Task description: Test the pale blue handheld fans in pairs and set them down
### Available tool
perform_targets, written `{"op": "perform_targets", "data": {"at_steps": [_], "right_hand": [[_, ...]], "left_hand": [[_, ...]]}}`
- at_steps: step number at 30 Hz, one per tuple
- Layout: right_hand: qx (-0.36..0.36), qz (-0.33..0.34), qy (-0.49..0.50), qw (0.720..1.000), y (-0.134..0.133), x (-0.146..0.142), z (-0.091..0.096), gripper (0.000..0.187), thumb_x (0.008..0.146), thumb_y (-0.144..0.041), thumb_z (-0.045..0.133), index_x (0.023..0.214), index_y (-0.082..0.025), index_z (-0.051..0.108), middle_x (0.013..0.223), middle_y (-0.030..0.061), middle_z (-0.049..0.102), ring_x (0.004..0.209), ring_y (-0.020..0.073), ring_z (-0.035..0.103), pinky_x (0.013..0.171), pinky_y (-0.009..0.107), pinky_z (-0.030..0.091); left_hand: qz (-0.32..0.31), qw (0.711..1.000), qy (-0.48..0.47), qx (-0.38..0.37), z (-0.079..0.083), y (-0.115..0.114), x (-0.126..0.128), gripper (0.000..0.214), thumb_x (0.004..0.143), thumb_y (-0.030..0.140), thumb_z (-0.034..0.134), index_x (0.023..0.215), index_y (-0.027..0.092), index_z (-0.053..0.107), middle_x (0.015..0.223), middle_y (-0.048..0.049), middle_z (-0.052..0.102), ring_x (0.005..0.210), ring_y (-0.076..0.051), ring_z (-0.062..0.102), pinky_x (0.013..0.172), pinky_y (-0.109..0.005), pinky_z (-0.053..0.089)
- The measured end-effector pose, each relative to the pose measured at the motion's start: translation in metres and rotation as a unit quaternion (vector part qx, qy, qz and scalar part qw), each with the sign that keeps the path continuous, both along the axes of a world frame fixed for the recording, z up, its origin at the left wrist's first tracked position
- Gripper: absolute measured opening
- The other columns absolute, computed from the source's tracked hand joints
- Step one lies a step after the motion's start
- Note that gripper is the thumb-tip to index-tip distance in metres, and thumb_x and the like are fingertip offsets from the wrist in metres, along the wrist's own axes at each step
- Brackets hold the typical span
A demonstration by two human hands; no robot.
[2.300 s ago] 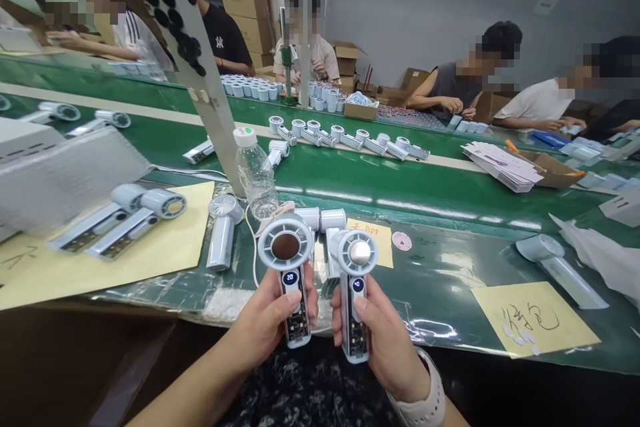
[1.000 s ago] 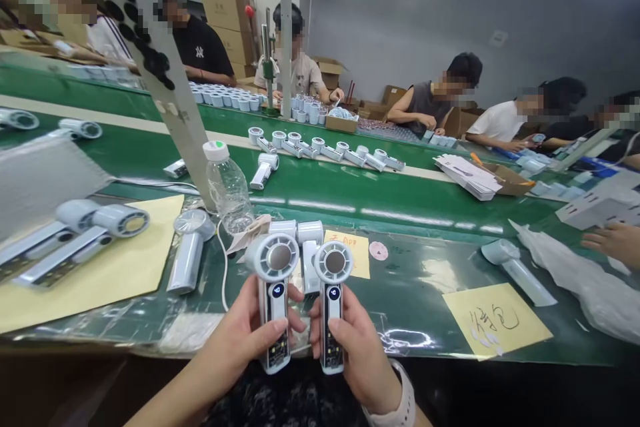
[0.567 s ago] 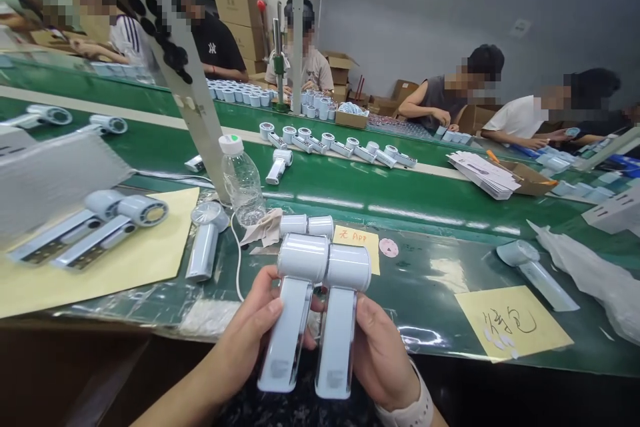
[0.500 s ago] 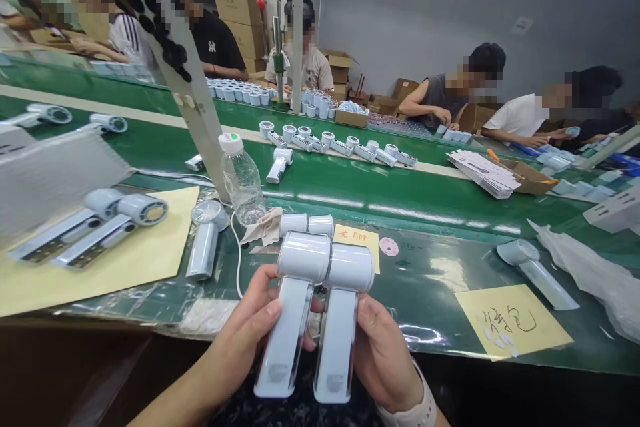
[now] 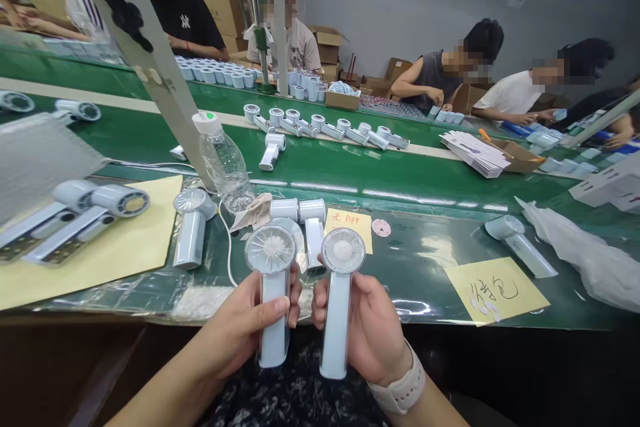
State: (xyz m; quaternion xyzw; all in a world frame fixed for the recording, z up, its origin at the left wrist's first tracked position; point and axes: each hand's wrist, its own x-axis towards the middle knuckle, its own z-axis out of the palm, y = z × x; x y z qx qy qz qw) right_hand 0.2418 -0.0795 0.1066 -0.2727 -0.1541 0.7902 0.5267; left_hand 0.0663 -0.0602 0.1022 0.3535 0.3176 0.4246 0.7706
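Observation:
Each of my hands holds a pale blue handheld fan upright, with the round grille facing me. My left hand [image 5: 243, 327] grips the handle of the left fan [image 5: 273, 287], and my right hand [image 5: 367, 333] grips the handle of the right fan [image 5: 340, 287]. Their lower ends stick out below my fingers. Just beyond them, two more fans [image 5: 299, 210] lie on the dark green bench mat, partly hidden behind the ones I hold. A beige cloth [image 5: 253, 211] lies to their left, and a yellow note marked "无 APP" [image 5: 349, 227] lies to their right.
A water bottle [image 5: 223, 163] leans near a metal post [image 5: 167, 90]. Fans lie on yellow paper [image 5: 110, 240] to the left and on a green conveyor belt [image 5: 325, 163] beyond. A plastic bag [image 5: 570, 247] lies right. Several co-workers sit across the belt.
Both fans have turned in my hands, from showing their plain backs and bodies to showing their round grilles. My view has also shifted slightly left and tilted.

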Motion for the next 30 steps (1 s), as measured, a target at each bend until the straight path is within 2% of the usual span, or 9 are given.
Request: {"op": "perform_targets", "data": {"at_steps": [3, 7, 10, 14, 16, 18, 20, 25, 30], "right_hand": [[0.024, 0.006, 0.004, 1.0, 0.001, 0.0, -0.001, 0.037, 0.081, -0.048, 0.061, 0.069, -0.014, 0.066, 0.065, 0.005, 0.063, 0.054, 0.013, 0.052, 0.054, 0.025, 0.042], [0.042, 0.011, -0.01, 0.999, 0.001, 0.002, -0.003, 0.039, 0.085, -0.049, 0.053, 0.073, -0.015, 0.067, 0.068, 0.0056, 0.062, 0.053, 0.0131, 0.05, 0.052, 0.026, 0.041], [0.049, 0.002, 0.003, 0.999, 0.001, 0.004, -0.005, 0.037, 0.083, -0.051, 0.057, 0.081, -0.015, 0.069, 0.071, 0.0053, 0.061, 0.056, 0.0144, 0.051, 0.049, 0.025, 0.042], [0.073, -0.046, 0.004, 0.996, 0.0, 0.01, -0.007, 0.026, 0.08, -0.044, 0.068, 0.09, -0.019, 0.069, 0.074, 0.0054, 0.063, 0.068, 0.019, 0.055, 0.046, 0.024, 0.044], [0.088, -0.061, -0.013, 0.994, 0.0, 0.014, -0.008, 0.026, 0.08, -0.043, 0.07, 0.091, -0.019, 0.07, 0.076, 0.0062, 0.065, 0.07, 0.0199, 0.058, 0.052, 0.027, 0.048], [0.091, -0.067, -0.023, 0.993, 0.001, 0.017, -0.007, 0.03, 0.081, -0.046, 0.069, 0.09, -0.017, 0.072, 0.079, 0.0074, 0.068, 0.072, 0.0198, 0.06, 0.064, 0.03, 0.052], [0.081, -0.066, -0.009, 0.994, 0.002, 0.018, -0.006, 0.032, 0.084, -0.046, 0.065, 0.09, -0.016, 0.074, 0.08, 0.0077, 0.069, 0.074, 0.0194, 0.061, 0.071, 0.031, 0.051], [0.061, -0.019, 0.053, 0.997, 0.007, 0.017, -0.007, 0.05, 0.088, -0.052, 0.054, 0.112, -0.011, 0.07, 0.061, 0.0017, 0.054, 0.059, 0.015, 0.045, 0.055, 0.026, 0.041], [0.093, 0.013, 0.04, 0.995, 0.006, 0.015, -0.01, 0.054, 0.088, -0.062, 0.053, 0.112, -0.016, 0.068, 0.053, -0.0026, 0.046, 0.05, 0.0128, 0.031, 0.044, 0.022, 0.03]], "left_hand": [[0.027, 0.999, -0.005, -0.026, 0.005, 0.0, 0.001, 0.042, 0.067, 0.04, 0.087, 0.099, 0.019, 0.072, 0.082, -0.0031, 0.064, 0.066, -0.014, 0.059, 0.061, -0.025, 0.052], [0.032, 0.998, -0.048, -0.038, 0.012, 0.001, 0.003, 0.038, 0.072, 0.046, 0.079, 0.095, 0.017, 0.075, 0.086, -0.007, 0.068, 0.071, -0.019, 0.062, 0.062, -0.029, 0.055], [0.029, 0.998, -0.048, -0.033, 0.013, 0.002, 0.002, 0.031, 0.076, 0.041, 0.075, 0.094, 0.016, 0.074, 0.09, -0.0097, 0.071, 0.076, -0.024, 0.065, 0.068, -0.033, 0.057], [0.035, 0.999, -0.018, -0.017, 0.01, 0.003, 0.001, 0.027, 0.077, 0.037, 0.076, 0.095, 0.018, 0.071, 0.094, -0.0106, 0.074, 0.081, -0.027, 0.069, 0.071, -0.034, 0.058], [0.037, 0.999, -0.001, -0.017, 0.008, 0.003, 0.0, 0.03, 0.078, 0.037, 0.076, 0.102, 0.019, 0.069, 0.098, -0.0112, 0.075, 0.084, -0.027, 0.071, 0.072, -0.033, 0.058], [0.047, 0.999, 0.009, -0.02, 0.006, 0.004, -0.001, 0.038, 0.077, 0.038, 0.078, 0.109, 0.021, 0.066, 0.1, -0.011, 0.075, 0.084, -0.027, 0.072, 0.069, -0.031, 0.057], [0.055, 0.998, 0.014, -0.026, 0.006, 0.004, -0.001, 0.046, 0.074, 0.038, 0.081, 0.113, 0.022, 0.063, 0.1, -0.0106, 0.075, 0.083, -0.027, 0.073, 0.067, -0.03, 0.057], [0.066, 0.997, 0.037, -0.034, 0.008, 0.004, -0.001, 0.051, 0.073, 0.039, 0.082, 0.115, 0.022, 0.06, 0.1, -0.0102, 0.075, 0.084, -0.027, 0.073, 0.072, -0.032, 0.058], [0.075, 0.995, 0.056, -0.036, 0.007, 0.005, -0.002, 0.051, 0.073, 0.04, 0.081, 0.115, 0.022, 0.059, 0.102, -0.0106, 0.075, 0.085, -0.028, 0.073, 0.073, -0.034, 0.058]]}}
